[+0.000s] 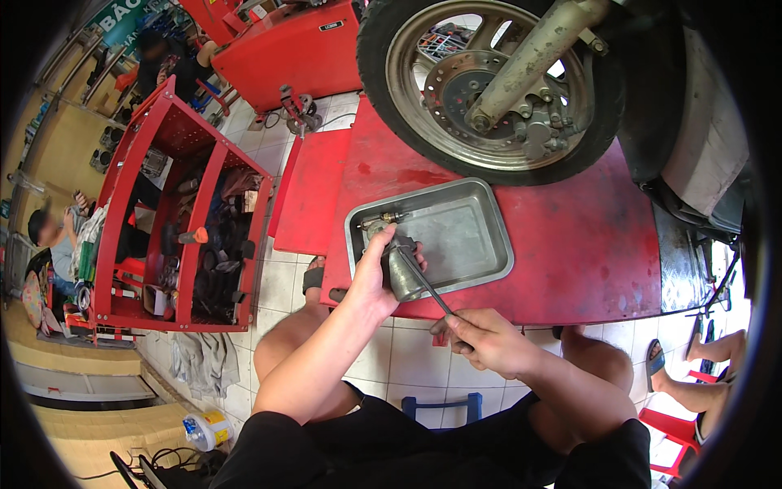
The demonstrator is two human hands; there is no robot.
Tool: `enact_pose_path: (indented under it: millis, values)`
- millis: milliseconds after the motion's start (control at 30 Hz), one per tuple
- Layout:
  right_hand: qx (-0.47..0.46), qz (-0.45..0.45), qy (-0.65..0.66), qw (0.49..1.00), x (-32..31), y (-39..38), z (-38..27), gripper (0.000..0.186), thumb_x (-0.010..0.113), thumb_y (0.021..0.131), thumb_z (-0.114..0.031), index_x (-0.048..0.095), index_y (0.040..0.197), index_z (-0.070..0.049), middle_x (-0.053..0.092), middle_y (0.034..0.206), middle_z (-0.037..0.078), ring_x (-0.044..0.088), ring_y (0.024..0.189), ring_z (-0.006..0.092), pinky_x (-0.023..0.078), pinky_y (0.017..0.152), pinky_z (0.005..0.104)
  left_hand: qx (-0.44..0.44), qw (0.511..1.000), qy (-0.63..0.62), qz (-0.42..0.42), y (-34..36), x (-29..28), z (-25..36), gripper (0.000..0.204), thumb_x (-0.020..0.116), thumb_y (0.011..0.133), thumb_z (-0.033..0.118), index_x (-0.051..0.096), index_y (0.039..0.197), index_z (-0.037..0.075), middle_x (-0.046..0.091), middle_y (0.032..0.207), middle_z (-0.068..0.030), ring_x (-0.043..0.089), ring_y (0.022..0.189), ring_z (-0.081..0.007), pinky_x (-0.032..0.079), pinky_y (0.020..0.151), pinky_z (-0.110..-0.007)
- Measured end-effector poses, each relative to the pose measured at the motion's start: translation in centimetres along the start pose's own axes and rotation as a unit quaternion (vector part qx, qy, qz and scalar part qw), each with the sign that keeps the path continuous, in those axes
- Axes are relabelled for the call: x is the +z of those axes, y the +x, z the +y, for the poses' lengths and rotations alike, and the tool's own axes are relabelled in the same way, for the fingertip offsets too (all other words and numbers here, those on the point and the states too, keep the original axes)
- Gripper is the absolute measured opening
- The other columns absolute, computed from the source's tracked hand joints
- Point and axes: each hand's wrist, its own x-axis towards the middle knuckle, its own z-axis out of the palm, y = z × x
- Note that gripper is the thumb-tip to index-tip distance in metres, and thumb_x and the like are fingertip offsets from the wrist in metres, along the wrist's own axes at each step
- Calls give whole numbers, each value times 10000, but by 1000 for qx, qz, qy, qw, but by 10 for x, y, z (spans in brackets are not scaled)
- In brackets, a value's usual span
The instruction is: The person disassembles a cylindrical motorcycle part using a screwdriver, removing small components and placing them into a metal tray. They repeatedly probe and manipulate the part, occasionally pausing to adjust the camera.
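My left hand (376, 275) is closed around a dull grey, cup-shaped metal part (404, 275), held over the near left of a shallow metal tray (498, 224). A thin dark rod-shaped tool (436, 298) slants from my right hand (491, 342) up to the metal part. Those right-hand fingers are wrapped around its near end, just off the front edge of the red platform. Whether the tool's tip goes inside the part or only touches it, I cannot tell. Small brass-coloured and grey metal pieces (383, 218) lie in the tray's far left corner.
A motorcycle's front wheel (497, 85) stands on the red platform (586, 236) beyond the tray. At left is a red tool cart (179, 281) full of parts. Other people sit at far left and right. A plastic tub (208, 429) is on the floor.
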Motion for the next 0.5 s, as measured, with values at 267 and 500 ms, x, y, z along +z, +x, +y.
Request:
enact_pose_path:
  millis: [267,500]
  values:
    - [23,-19,23,999,-3,3,4,392,384,1082,-290,628,1153,8,430,718,-5,349,554,64,321,487,239,6,1000,-9,3,-1,0,1,444,675,885,403,563,1098,30,640,978,-160,642,820,-235,551,811,-394]
    - [26,-42,51,997,-5,6,8,407,393,1081,-331,604,1197,-4,404,713,-7,316,533,55,278,439,225,23,1000,5,0,-2,-2,2,440,674,888,397,539,1135,59,640,986,-158,639,825,-233,548,813,-392]
